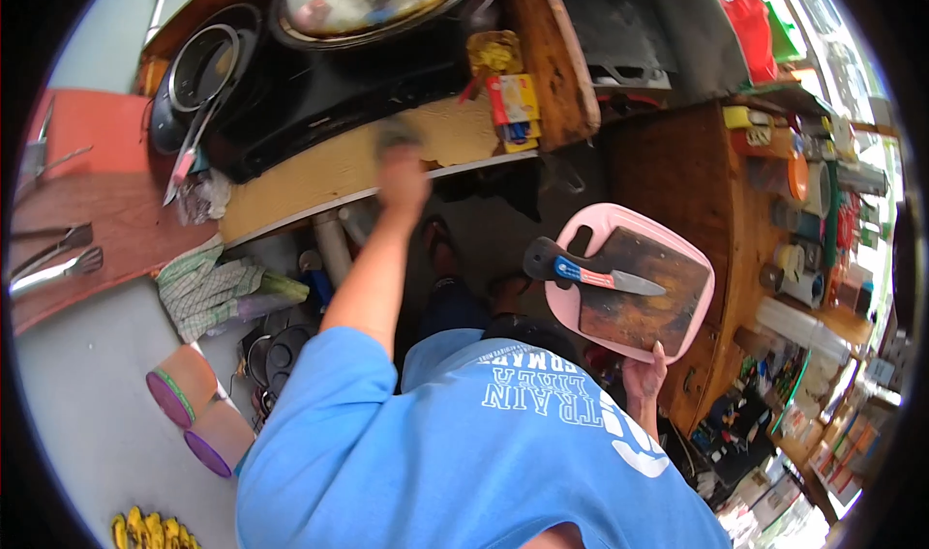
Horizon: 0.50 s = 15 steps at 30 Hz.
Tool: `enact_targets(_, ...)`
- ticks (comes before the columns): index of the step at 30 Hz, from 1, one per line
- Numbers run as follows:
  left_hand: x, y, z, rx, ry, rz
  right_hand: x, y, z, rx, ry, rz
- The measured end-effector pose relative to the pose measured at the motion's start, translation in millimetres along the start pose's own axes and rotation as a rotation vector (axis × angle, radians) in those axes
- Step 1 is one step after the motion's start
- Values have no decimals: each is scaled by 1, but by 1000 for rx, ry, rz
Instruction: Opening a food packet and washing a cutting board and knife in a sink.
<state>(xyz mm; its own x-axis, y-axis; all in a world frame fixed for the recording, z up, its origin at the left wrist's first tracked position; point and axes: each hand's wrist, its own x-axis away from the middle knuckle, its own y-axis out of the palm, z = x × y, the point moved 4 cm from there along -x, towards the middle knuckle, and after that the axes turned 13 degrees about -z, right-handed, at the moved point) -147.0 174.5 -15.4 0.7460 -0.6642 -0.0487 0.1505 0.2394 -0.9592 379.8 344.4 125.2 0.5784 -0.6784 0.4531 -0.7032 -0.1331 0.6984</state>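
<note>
My left hand (403, 179) is blurred, reaching over the tan strip of counter (305, 175) in front of the black stove top (326, 85). A dark, blurred object (398, 134) is at its fingers; what it is cannot be made out. Down to the right, my right hand (642, 382) grips the lower edge of a pink plastic cutting board (566, 313), thumb on top. On that board lies a smaller dark wooden chopping board (668, 320) with a rounded handle. A knife (610, 280) with a blue and red handle rests across the wooden one.
A shiny round metal vessel (370, 1) and a dark pan (207, 66) with tongs (192, 139) stand on the stove. Small boxes (514, 103) sit at the counter's right end. A checked cloth (207, 288) hangs at left. Bananas (152, 527) lie lower left; a wooden cabinet (668, 186) stands right.
</note>
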Motion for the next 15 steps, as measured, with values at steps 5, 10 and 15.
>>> enact_targets(5,-1,6,76,331,428,-504,-6,-10,-4,-52,0,-31)
enact_targets(10,20,-87,-81,742,-7,13,-15,2,3,-62,-10,-92)
enact_targets(15,26,-177,-276,110,-674,678,-25,18,14,-56,11,-88)
